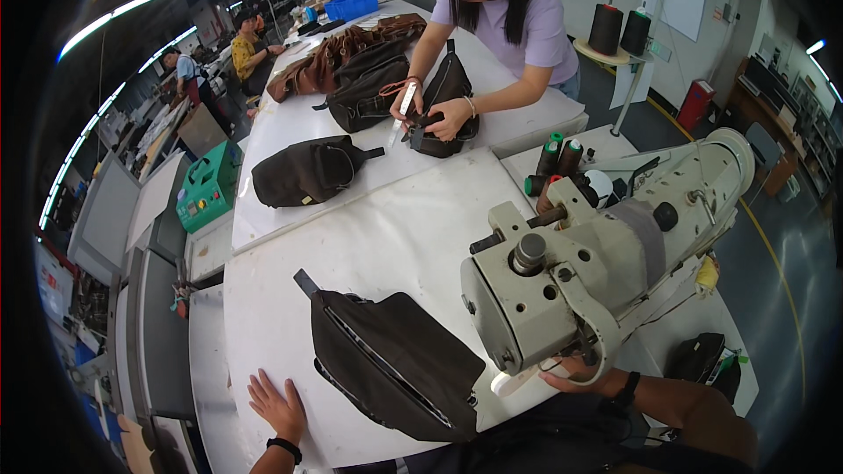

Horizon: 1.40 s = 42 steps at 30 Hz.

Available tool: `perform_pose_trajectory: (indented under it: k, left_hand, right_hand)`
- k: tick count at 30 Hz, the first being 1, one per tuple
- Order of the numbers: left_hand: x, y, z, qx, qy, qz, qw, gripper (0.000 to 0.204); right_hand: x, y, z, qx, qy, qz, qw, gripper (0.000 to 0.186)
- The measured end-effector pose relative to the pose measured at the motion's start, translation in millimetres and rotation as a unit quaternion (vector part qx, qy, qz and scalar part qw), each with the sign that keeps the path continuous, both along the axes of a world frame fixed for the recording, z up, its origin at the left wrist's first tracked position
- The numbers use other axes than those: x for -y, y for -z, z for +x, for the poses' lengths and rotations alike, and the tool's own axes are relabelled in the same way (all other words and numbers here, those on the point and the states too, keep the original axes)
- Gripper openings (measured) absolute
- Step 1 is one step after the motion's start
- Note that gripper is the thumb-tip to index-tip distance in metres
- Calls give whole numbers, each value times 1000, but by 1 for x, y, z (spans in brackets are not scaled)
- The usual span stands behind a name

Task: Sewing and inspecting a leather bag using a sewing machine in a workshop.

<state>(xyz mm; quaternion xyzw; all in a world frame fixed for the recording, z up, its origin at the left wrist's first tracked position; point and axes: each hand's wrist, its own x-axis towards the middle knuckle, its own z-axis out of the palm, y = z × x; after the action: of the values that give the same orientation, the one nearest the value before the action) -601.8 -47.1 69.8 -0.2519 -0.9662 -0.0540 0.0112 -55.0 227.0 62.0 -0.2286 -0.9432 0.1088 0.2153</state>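
With the left hand (277, 405) flat and empty on the table (386, 237) beside the bag (391, 360), the right hand (575, 373), grip unclear under the machine (597, 272), risks fingers catching near its moving parts.

I count one dark bag (391, 364) lying flat in front of me on the white table (386, 228), and one sewing machine (597, 263) beside it. Farther up the table I see three more dark bags: one (307, 171) lying alone, one (369, 92) near the brown pile, and one (443, 101) under a co-worker's hands. Brown bags (338, 53) are heaped together; I cannot tell their number. Two large dark thread cones (619, 31) stand on a stand, and about four smaller spools (553, 167) cluster behind the machine. One green box (209, 184), one blue crate (351, 5).
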Motion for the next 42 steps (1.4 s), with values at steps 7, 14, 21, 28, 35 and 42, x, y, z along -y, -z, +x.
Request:
perform_pose_trajectory:
  k: [7, 14, 21, 28, 35, 42]
  left_hand:
    - [3, 1, -1, 0, -1, 8, 1000, 76]
    - [4, 2, -2, -2, -1, 10, 1000, 77]
    - [2, 1, 0, 2, 1, 10, 1000, 77]
    - [8, -3, 1, 4, -27, -33, 999, 76]
    - [1, 2, -2, 12, -6, 0, 1000, 77]
    - [6, 3, -2, 12, -11, -29, 999, 76]
  right_hand:
    - [-1, -7, -2, -16, -4, 15, 1000, 40]
    - [0, -2, -2, -34, -24, 28, 999, 39]
    - [1, -2, -1, -28, -8, -30, 999, 41]
    - [10, -19, -6, -10, 10, -36, 999, 44]
    - [3, -23, -6, -7, 7, -37, 999, 45]
    - [4, -31, -7, -35, 1, -18, 999, 43]
